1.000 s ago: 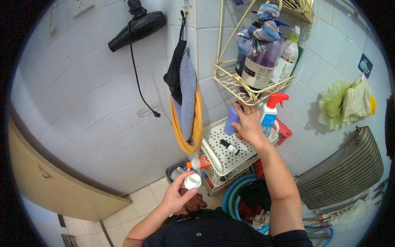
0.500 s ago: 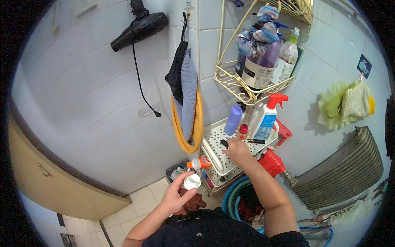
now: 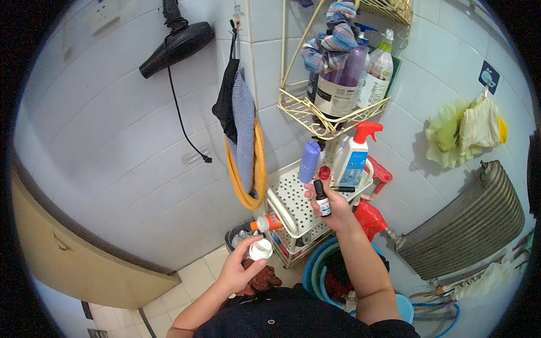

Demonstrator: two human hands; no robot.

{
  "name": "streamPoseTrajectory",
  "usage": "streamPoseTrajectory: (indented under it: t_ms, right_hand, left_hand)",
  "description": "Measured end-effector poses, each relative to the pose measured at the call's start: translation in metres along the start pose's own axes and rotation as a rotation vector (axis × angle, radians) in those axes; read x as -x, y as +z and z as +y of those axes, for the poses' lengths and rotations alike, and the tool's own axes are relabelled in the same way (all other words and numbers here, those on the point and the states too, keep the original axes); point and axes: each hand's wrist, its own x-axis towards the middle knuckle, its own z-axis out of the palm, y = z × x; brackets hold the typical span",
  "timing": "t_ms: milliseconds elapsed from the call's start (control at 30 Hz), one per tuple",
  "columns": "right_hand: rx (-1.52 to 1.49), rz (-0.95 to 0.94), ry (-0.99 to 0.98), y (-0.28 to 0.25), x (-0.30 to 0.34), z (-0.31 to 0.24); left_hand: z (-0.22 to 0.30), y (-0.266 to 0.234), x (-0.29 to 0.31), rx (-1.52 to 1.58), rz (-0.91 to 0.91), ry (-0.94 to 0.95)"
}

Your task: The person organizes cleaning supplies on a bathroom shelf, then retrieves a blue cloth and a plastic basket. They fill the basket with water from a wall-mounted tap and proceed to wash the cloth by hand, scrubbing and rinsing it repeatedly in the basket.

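My left hand (image 3: pixel 232 274) is closed around a small white plastic jar (image 3: pixel 261 250), its open mouth facing up. In my right hand (image 3: pixel 340 213) lies a small dark bottle (image 3: pixel 322 199) with a black cap and a white label, the fingers curled round it. That hand is over the front of a white cart's star-patterned top shelf (image 3: pixel 291 190). Just beyond it stand a purple bottle (image 3: pixel 309 161), a red-capped bottle (image 3: pixel 324 173) partly hidden, and a white spray bottle (image 3: pixel 352 160) with a red trigger. A black tube-like item (image 3: pixel 343 189) lies beside the hand.
A cream wire corner rack (image 3: pixel 360 125) with pump bottles hangs above the cart. An orange-and-white bottle (image 3: pixel 266 222) sticks out from the cart's lower level. Blue basins (image 3: pixel 311 265) stand below right. A hair dryer (image 3: pixel 177 49) and towels (image 3: pixel 243 132) hang on the wall.
My right hand has lifted the small dark bottle off the shelf and turned so that its label shows. My left hand keeps hold of the white jar. The view has shifted slightly.
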Motion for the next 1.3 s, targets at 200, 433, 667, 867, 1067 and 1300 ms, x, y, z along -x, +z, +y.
streamPoseTrajectory:
  t_ms: [200, 433, 667, 867, 1067, 1300]
  right_hand:
    - [0.148, 0.256, -0.207, -0.005, 0.007, 0.004]
    - [0.423, 0.277, -0.333, -0.039, -0.021, 0.006]
    - [0.851, 0.349, -0.477, -0.046, -0.050, 0.016]
    - [1.620, 0.629, -0.590, -0.022, -0.044, 0.012]
    - [1.501, 0.703, -0.435, -0.013, -0.040, 0.006]
    - [1.320, 0.550, -0.803, 0.018, -0.005, 0.015]
  left_hand:
    - [0.007, 0.003, -0.003, -0.022, -0.003, -0.012]
    - [0.009, 0.003, -0.004, -0.017, -0.011, -0.007]
    - [0.005, -0.001, -0.003, -0.009, 0.007, 0.002]
    - [0.007, -0.004, -0.001, 0.013, 0.019, -0.041]
    - [0.005, -0.004, -0.003, -0.003, 0.008, -0.003]
    - [-0.008, -0.014, -0.017, 0.101, 0.106, 0.061]
